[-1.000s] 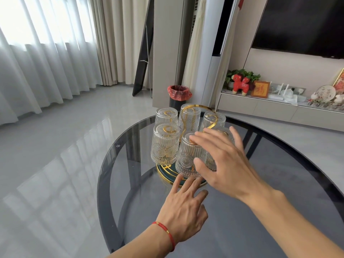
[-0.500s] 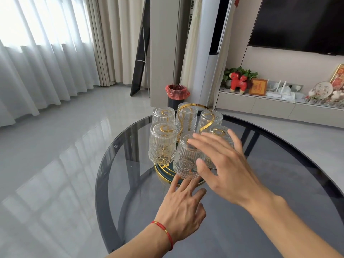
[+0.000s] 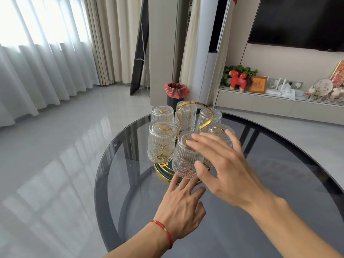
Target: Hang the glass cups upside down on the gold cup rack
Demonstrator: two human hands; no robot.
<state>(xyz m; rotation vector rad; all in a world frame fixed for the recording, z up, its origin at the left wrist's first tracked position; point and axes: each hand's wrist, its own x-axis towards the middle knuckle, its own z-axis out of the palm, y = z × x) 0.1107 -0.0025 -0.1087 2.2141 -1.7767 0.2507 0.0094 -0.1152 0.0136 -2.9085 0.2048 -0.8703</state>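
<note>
Several ribbed glass cups hang upside down on the gold cup rack, whose round base stands on the dark glass table. The nearest cup is at the front of the rack. My right hand hovers over that cup and the one to its right, fingers spread and straight, thumb beside the nearest cup's lower wall. My left hand lies flat on the table, its fingertips at the rack's base rim under the nearest cup. Neither hand holds anything.
The round table's near edge curves at the lower left. Beyond the table stand a black bin with a red bag and a low TV shelf with ornaments. Grey tiled floor lies to the left.
My right hand has shifted slightly up and to the left over the front cups. My left hand has stayed at the rack's base.
</note>
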